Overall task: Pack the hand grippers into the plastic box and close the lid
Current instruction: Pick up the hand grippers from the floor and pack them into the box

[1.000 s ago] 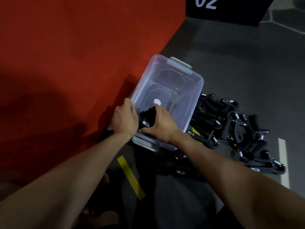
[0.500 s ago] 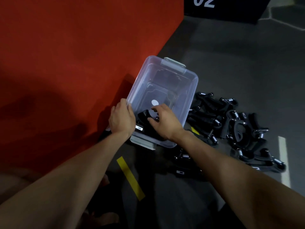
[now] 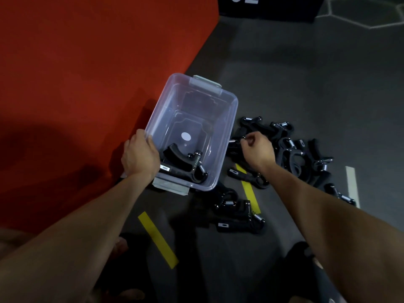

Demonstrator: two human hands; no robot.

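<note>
Holding the plastic box [image 3: 229, 119] rim, left hand [image 3: 140, 156] steadies; right hand [image 3: 258, 149] pinches a hand gripper [image 3: 237, 141].

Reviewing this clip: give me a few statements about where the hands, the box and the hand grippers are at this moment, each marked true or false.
1. The plastic box is open, with no lid on it. True.
2. A hand gripper lies inside the box. True.
3. The left hand is lifting a gripper out of the pile. False: it holds the box's near left rim.
4. The right hand is inside the box. False: it is outside, over the pile of grippers on the floor to the box's right.
5. The box is already full. False: most of its bottom is bare.
</note>
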